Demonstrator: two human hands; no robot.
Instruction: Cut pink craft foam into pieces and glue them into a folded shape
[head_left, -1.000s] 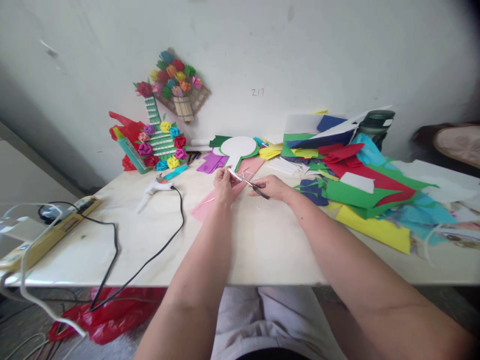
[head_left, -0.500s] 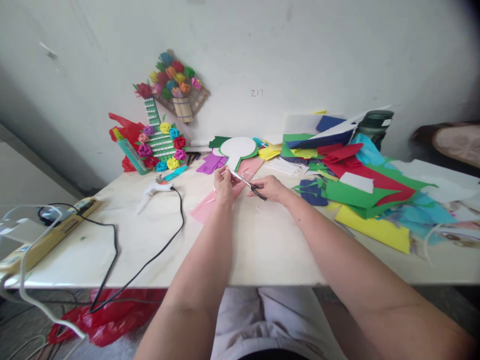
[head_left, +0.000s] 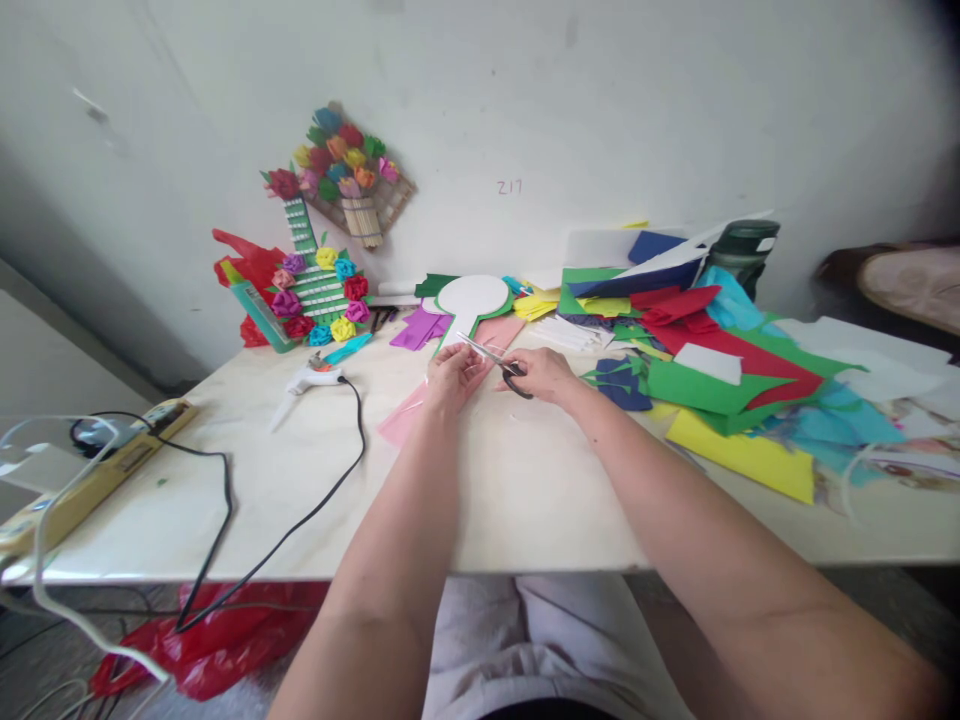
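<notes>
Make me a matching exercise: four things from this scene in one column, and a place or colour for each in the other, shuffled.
Column one
1. Scissors
2. Glue gun
3. Power strip
4. Pink sheet

Column two
A. Yellowish, along the left end of the table
B. Partly hidden behind the left hand
C. Held in the right hand
D. White, lying to the left of both hands

Right pairs: 1-C, 2-D, 3-A, 4-B

L hand (head_left: 453, 380): fingers (head_left: 472, 362) curled in | R hand (head_left: 546, 374): bent | arms (head_left: 409, 510) extd fwd
</notes>
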